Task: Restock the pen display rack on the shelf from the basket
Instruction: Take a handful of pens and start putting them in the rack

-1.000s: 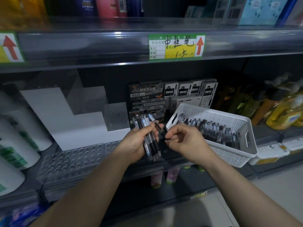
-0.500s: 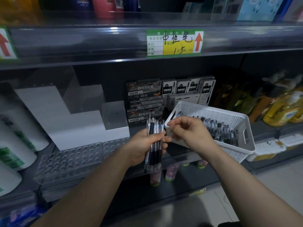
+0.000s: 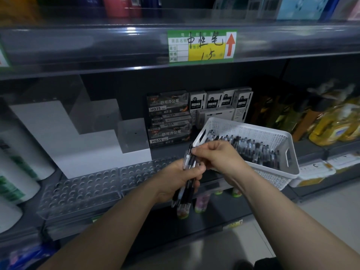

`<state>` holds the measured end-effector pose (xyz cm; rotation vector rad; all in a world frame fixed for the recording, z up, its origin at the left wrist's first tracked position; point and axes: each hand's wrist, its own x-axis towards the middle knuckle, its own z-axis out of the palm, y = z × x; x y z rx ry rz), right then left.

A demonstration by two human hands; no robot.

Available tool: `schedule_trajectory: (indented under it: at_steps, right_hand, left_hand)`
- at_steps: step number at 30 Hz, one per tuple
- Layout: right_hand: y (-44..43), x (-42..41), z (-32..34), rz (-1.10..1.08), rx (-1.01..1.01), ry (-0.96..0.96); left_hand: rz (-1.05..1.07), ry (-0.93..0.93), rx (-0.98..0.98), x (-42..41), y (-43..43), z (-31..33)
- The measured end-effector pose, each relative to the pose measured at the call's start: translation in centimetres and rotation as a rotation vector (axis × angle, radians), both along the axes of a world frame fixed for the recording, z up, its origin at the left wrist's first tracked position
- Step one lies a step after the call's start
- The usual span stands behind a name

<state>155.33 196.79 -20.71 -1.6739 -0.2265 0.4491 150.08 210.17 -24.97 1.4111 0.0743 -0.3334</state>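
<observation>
Black-and-clear pens [image 3: 188, 159] stand bunched in the left hand [image 3: 178, 179], between the clear holed rack [image 3: 83, 191] and white pen-filled basket [image 3: 243, 128].

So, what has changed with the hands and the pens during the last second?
The left hand turned its bundle of pens from tilted to nearly upright. The right hand moved up from the bundle's side to its top, where its fingers now pinch one pen. The basket and the pen rack stayed as they were.

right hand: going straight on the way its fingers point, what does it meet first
The pens in the left hand: the right hand points left at their tops and seems to be pinching one.
</observation>
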Motion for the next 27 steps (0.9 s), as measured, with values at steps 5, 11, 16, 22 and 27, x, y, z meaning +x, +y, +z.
schedule_trajectory:
  at_steps: [5,11,16,22,27]
  right_hand:
    - [-1.3,1.5,0.3,-0.261,0.127,0.029]
    - [-2.4,1.9,0.8,-0.494,0.352,-0.059]
    - [-2.0,0.5,0.9,-0.435,0.348,-0.132]
    - [-0.4,-1.1,-0.9,-0.187,0.022,-0.247]
    - [-0.1,-1.6,-1.6,-0.032,-0.203,-0.305]
  left_hand:
    - [-0.043,0.112,-0.144,-0.1,0.3,0.4]
    - [0.115,0.147,-0.178,0.4,1.3,0.1]
    - [0.35,0.156,-0.289,1.0,1.9,0.6]
    - [0.443,0.084,-0.501,1.5,1.6,1.0]
    - [0.499,0.048,-0.56,1.6,2.1,1.5]
